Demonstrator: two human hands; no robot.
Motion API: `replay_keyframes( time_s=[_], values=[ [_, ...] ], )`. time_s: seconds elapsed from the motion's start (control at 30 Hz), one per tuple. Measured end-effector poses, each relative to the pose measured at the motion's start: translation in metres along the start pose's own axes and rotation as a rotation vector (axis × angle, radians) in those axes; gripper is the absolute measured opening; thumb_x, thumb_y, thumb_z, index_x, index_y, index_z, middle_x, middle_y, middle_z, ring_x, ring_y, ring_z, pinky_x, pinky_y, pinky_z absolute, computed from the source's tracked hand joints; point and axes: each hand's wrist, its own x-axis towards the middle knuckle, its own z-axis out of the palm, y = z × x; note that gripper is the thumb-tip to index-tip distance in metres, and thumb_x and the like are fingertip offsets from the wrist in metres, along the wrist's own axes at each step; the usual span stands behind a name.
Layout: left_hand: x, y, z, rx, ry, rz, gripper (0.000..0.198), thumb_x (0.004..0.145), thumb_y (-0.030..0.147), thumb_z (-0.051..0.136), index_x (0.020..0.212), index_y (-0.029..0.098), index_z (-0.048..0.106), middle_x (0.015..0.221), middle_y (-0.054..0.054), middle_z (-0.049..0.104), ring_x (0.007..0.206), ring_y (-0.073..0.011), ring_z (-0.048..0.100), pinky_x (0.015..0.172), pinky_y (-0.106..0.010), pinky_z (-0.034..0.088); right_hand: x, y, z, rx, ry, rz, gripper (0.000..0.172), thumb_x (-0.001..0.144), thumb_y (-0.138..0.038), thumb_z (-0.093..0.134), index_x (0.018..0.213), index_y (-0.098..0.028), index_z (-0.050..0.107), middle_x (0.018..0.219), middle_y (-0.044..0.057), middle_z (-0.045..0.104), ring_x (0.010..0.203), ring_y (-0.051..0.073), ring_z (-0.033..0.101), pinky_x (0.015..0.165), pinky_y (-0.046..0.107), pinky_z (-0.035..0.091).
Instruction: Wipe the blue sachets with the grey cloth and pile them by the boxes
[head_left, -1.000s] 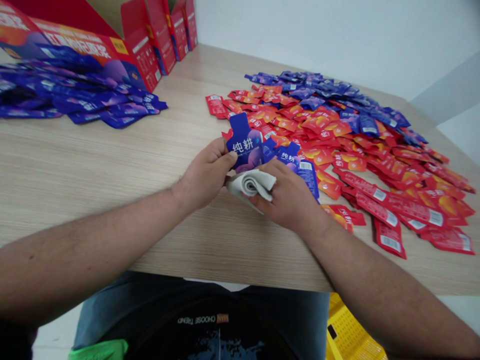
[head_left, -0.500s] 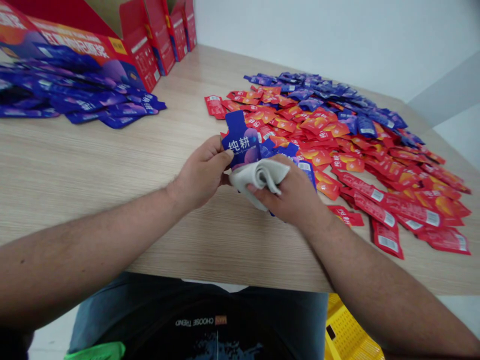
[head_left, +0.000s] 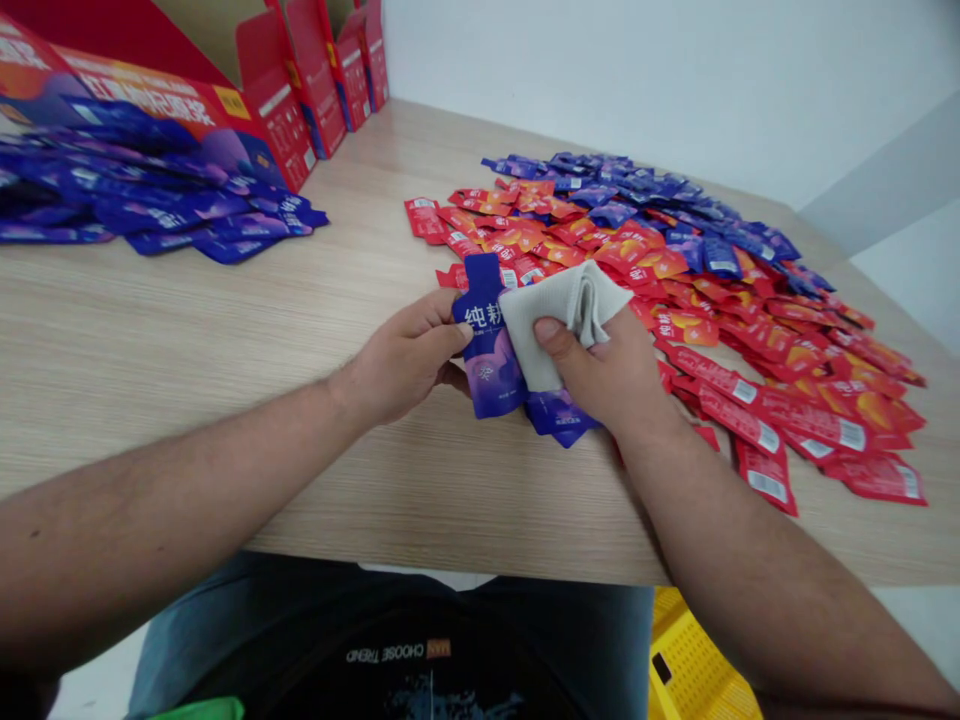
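Blue pouch (head_left: 491, 375) is newly baring its bottom, left hand (head_left: 409, 355) pinching its nine-o'clock edge, right hand (head_left: 616, 372) clutching three-o'clock cloth (head_left: 541, 318).

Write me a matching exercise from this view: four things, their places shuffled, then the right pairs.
1. Folded white cloth
2. Blue pouch just left of the cloth
3. Perforated yellow container
4. Red cartons

A. Below the table's near edge
B. In the right hand
C. At the table's back left
D. In the left hand

Pairs: 1-B; 2-D; 3-A; 4-C.
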Motion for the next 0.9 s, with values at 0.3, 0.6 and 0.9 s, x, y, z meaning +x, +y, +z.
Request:
replay_keyframes(
  time_s=[0.3, 0.6, 0.9],
  values=[
    [0.003, 0.0, 0.001, -0.034, 0.073, 0.032, 0.016, 0.079, 0.021, 0.062, 0.079, 0.021, 0.046, 0.063, 0.005, 0.05, 0.05, -0.0086, 0.046, 0.05, -0.022, 0.041, -0.003, -0.001, 0.007, 0.035, -0.053, -0.019, 0.03, 0.098, -0.053, 0.059, 0.103, -0.025, 0.065, 0.097, 0.004, 0.073, 0.09, 0.025, 0.068, 0.083, 0.042, 0.055],
    [0.004, 0.0, 0.002, 0.064, 0.118, 0.033, 0.018, 0.082, 0.021, 0.063, 0.077, 0.021, 0.045, 0.064, 0.005, 0.052, 0.052, -0.0095, 0.05, 0.049, -0.021, 0.043, -0.007, -0.007, 0.011, -0.07, -0.15, -0.12, 0.026, 0.096, -0.046, 0.063, 0.103, -0.022, 0.067, 0.104, 0.009, 0.073, 0.1, 0.026, 0.067, 0.088, 0.041, 0.054],
    [0.003, -0.004, -0.001, 0.14, 0.141, 0.058, 0.015, 0.086, 0.022, 0.062, 0.078, 0.021, 0.05, 0.066, 0.003, 0.054, 0.055, -0.0117, 0.053, 0.049, -0.024, 0.044, -0.012, -0.015, 0.016, -0.204, -0.188, -0.138, 0.023, 0.095, -0.041, 0.063, 0.111, -0.023, 0.066, 0.107, 0.009, 0.073, 0.103, 0.028, 0.065, 0.089, 0.042, 0.054]
  ],
)
